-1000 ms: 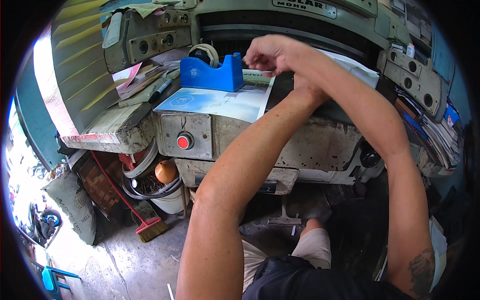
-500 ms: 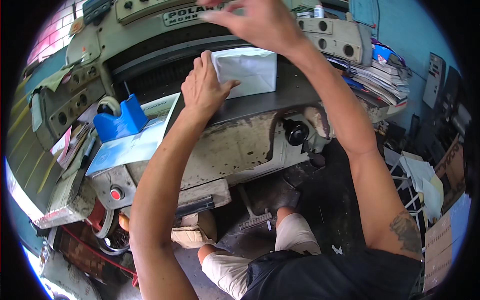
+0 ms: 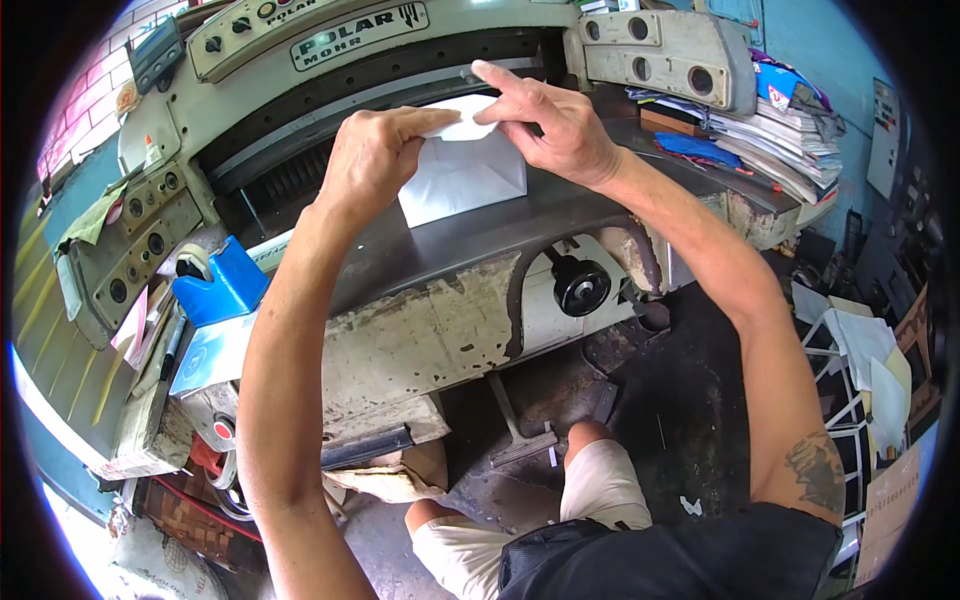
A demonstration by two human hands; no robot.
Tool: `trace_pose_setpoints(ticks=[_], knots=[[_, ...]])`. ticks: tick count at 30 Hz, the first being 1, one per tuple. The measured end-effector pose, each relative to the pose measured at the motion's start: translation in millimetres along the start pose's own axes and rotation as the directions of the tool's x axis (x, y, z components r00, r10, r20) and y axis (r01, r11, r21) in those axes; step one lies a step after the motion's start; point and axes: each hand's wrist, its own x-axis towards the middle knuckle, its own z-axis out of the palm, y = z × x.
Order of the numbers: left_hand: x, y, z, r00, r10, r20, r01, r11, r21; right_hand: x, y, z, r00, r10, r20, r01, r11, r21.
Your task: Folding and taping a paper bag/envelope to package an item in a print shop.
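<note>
A white paper-wrapped package (image 3: pixel 468 185) stands on the dark metal table of a large cutting machine, its front showing folded creases. Over its top, a small piece of white paper (image 3: pixel 464 122) is pinched from both sides; whether it is a flap of the wrapping or a separate slip, I cannot tell. My left hand (image 3: pixel 368 158) holds the left edge between thumb and fingers. My right hand (image 3: pixel 560 128) grips the right edge, with its index finger stretched up and away.
A blue tape dispenser (image 3: pixel 222 285) stands at the left on a printed sheet (image 3: pixel 212 355). Piled papers (image 3: pixel 780 150) lie at the right end of the table. A black round knob (image 3: pixel 582 287) sits under the front edge, and a foot pedal (image 3: pixel 523 447) is near the floor.
My right hand has come down from above the package and now grips the white paper. My left hand has gone from the package's left side to its top. The view has shifted.
</note>
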Motion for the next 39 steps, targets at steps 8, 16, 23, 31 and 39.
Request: trace_pose_setpoints(ticks=[8, 16, 23, 31, 39], knots=[[-13.5, 5.7, -1.5, 0.902, 0.401, -0.159, -0.321, 0.870, 0.375, -6.5, -3.6, 0.3, 0.993, -0.097, -0.065, 0.095, 0.995, -0.026], [-17.1, 2.2, 2.0, 0.818, 0.575, 0.021, -0.492, 0.680, 0.543, -10.6, -5.4, 6.5, 0.984, -0.179, 0.000, 0.178, 0.980, -0.092], [-20.5, 1.3, 3.1, 0.783, 0.614, 0.095, -0.554, 0.621, 0.554, -10.1, -6.9, -0.3, 0.968, -0.214, 0.134, 0.230, 0.965, -0.123], [-23.1, -4.4, 4.4, 0.777, 0.618, 0.120, -0.570, 0.610, 0.550, -13.3, 0.6, 0.6, 0.920, -0.347, 0.183, 0.371, 0.921, -0.118], [-23.0, 6.1, -1.9, 0.898, 0.439, 0.025, -0.433, 0.872, 0.228, -16.6, -0.6, -3.0, 0.914, -0.342, 0.218, 0.372, 0.921, -0.115]])
